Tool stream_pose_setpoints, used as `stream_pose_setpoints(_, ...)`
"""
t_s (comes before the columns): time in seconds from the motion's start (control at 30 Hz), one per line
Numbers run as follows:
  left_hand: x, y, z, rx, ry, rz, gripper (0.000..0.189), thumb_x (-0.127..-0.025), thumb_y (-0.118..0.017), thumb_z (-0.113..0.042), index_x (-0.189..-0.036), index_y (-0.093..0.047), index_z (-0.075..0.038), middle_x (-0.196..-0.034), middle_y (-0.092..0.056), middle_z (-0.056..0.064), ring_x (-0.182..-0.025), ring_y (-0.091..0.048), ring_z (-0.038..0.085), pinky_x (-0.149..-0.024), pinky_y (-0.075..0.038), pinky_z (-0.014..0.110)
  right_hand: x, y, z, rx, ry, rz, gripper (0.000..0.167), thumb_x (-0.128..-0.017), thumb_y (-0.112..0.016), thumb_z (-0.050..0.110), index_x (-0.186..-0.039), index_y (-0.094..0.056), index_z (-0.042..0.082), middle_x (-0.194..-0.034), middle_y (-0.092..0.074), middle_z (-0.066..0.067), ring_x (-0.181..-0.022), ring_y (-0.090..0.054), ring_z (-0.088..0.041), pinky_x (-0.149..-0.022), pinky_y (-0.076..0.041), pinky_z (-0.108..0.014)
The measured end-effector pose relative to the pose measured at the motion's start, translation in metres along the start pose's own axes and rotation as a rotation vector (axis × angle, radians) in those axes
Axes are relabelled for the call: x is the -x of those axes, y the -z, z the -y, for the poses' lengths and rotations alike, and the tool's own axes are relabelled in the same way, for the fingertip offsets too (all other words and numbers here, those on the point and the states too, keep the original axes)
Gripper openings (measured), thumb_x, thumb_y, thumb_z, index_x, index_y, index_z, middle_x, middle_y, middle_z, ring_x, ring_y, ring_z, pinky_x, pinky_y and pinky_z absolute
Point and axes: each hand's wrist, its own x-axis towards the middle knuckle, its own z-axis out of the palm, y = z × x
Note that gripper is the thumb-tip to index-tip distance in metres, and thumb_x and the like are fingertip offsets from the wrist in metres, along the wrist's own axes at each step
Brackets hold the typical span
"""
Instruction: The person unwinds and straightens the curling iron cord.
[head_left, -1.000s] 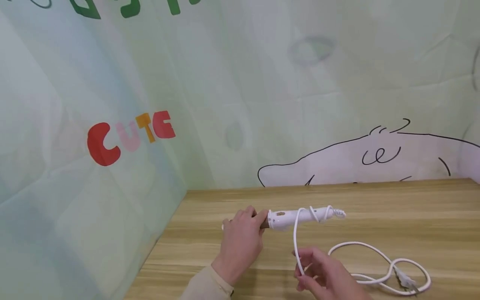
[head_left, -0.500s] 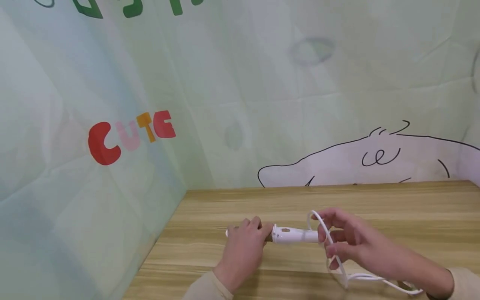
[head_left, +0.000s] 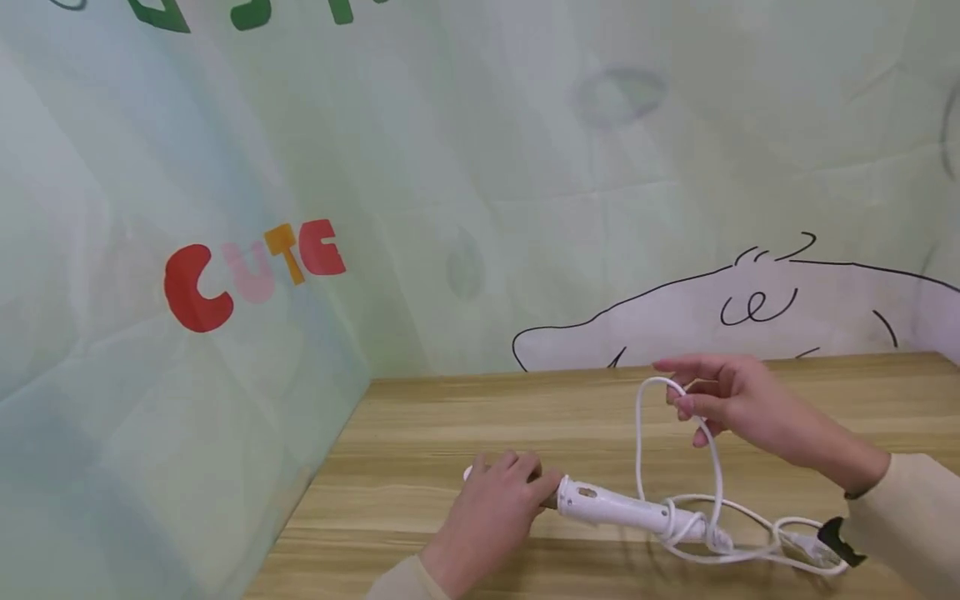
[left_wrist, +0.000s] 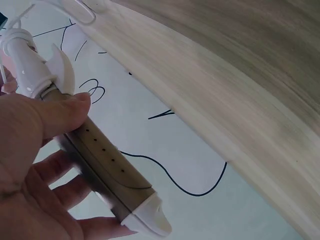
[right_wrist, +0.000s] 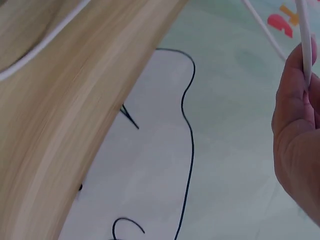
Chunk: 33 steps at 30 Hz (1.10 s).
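My left hand (head_left: pixel 487 521) grips a white curling iron (head_left: pixel 611 507) by its brown barrel (left_wrist: pixel 112 160), thumb on one side and fingers on the other. The left wrist view shows the barrel's row of dark dots, its white tip (left_wrist: pixel 150 217) and a white lever (left_wrist: pixel 62 67) near the handle. The iron's handle end points right and toward me. My right hand (head_left: pixel 765 412), raised beyond the handle, pinches the white cord (head_left: pixel 639 442) between thumb and fingers, drawing up a tall loop. Turns of cord wrap the handle's end. The plug (head_left: pixel 813 546) lies at right among more cord.
A wood-grain table (head_left: pixel 397 433) carries the loose cord. Printed fabric (head_left: pixel 465 167) rises behind its back edge and along its left side. A black piece (head_left: pixel 840 542) shows at the right sleeve.
My right hand has moved up and away from me, lifting the cord into a loop. The iron's handle end has swung toward me, with the left hand still gripping the barrel.
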Motion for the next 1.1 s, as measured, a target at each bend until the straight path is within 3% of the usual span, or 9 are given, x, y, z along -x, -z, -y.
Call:
stream_pose_setpoints(0.33,0.004,-0.003,0.003,-0.001,0.040,0.000,0.023,-0.084,-0.079,-0.024,-0.104,-0.067,-0.024,-0.088,-0.060,-0.004,-0.081,-0.061,0.017,-0.053,-0.044,0.031,-0.009,0.016,0.013,0.314,0.076,-0.151,0.020,-0.092,-0.064,-0.005,-0.111,-0.070,-0.002,-0.083,-0.072,-0.002,-0.059,-0.058,-0.014,-0.046,-0.048,-0.028)
stream_pose_setpoints(0.5,0.004,-0.002,0.007,0.022,-0.015,-0.029,0.021,-0.085,-0.078,-0.026,-0.102,-0.067,-0.025,-0.091,-0.061,-0.005,-0.082,-0.061,0.016,-0.062,-0.052,0.038,-0.012,0.018,0.012,0.530,0.156,-0.219,0.023,-0.088,-0.066,-0.010,-0.103,-0.075,0.004,-0.087,-0.073,-0.004,-0.064,-0.060,-0.007,-0.049,-0.046,-0.024)
stream_pose_setpoints(0.6,0.006,-0.004,0.010,0.054,-0.101,-0.074,0.023,-0.084,-0.079,-0.027,-0.103,-0.068,-0.026,-0.095,-0.063,-0.007,-0.084,-0.060,0.015,-0.066,-0.050,0.034,-0.013,0.020,-0.001,0.637,0.264,-0.258,0.025,-0.083,-0.070,-0.013,-0.096,-0.077,0.007,-0.089,-0.074,-0.003,-0.066,-0.059,-0.002,-0.050,-0.044,-0.021)
stream_pose_setpoints(0.8,0.003,-0.002,0.013,0.249,-0.243,-0.198,0.028,-0.083,-0.081,-0.020,-0.109,-0.072,-0.020,-0.100,-0.066,-0.005,-0.089,-0.062,0.014,-0.076,-0.050,0.029,-0.014,0.018,-0.046,0.870,0.481,-0.255,0.025,-0.071,-0.081,-0.008,-0.086,-0.076,0.012,-0.079,-0.072,0.005,-0.065,-0.061,-0.005,-0.054,-0.049,-0.026)
stream_pose_setpoints(0.93,-0.001,0.008,0.013,0.379,-0.243,-0.279,0.028,-0.084,-0.080,-0.013,-0.110,-0.072,-0.014,-0.103,-0.065,-0.001,-0.092,-0.061,0.015,-0.082,-0.050,0.026,-0.010,0.001,-0.080,0.951,0.572,-0.201,0.025,-0.068,-0.082,-0.005,-0.081,-0.073,0.015,-0.075,-0.066,0.009,-0.064,-0.060,-0.009,-0.054,-0.050,-0.030)
stream_pose_setpoints(1.1,-0.010,0.022,0.017,0.448,-0.144,-0.358,0.032,-0.082,-0.081,-0.007,-0.113,-0.071,-0.009,-0.103,-0.064,0.000,-0.090,-0.060,0.014,-0.079,-0.051,0.023,-0.001,-0.031,-0.110,0.923,0.550,-0.128,0.023,-0.068,-0.080,0.000,-0.079,-0.066,0.015,-0.073,-0.060,0.009,-0.063,-0.053,-0.006,-0.053,-0.047,-0.027)
